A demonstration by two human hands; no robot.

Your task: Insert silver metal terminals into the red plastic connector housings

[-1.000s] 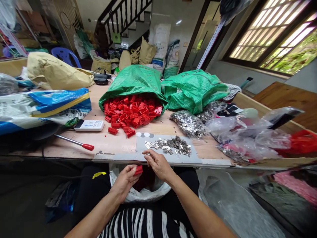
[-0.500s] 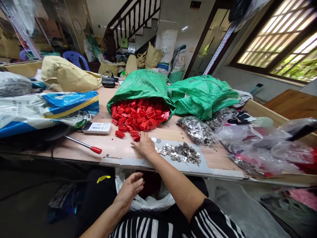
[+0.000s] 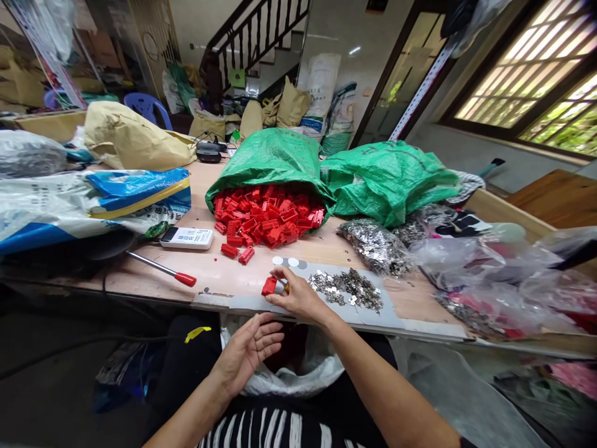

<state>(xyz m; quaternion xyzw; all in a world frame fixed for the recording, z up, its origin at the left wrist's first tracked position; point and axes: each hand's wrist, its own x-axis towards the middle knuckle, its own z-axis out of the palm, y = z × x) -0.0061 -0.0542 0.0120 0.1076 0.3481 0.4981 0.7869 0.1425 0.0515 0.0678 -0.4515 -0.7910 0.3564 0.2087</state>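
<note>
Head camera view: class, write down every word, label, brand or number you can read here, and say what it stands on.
Nothing can be read plainly.
White remote control: printed characters, too small to read.
Blue-and-white sack: print, too blurred to read.
White sack: print, too blurred to read.

wooden table (image 3: pixel 209 264), red plastic parts (image 3: pixel 268 218), metal clips (image 3: pixel 347 289)

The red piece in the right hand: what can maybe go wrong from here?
The red piece is pinched in the right hand, close to the table edge, so it could slip and fall past the open left hand. The loose metal bits lie on the grey mat just beside the right hand, so a careless move might scatter them.
</note>
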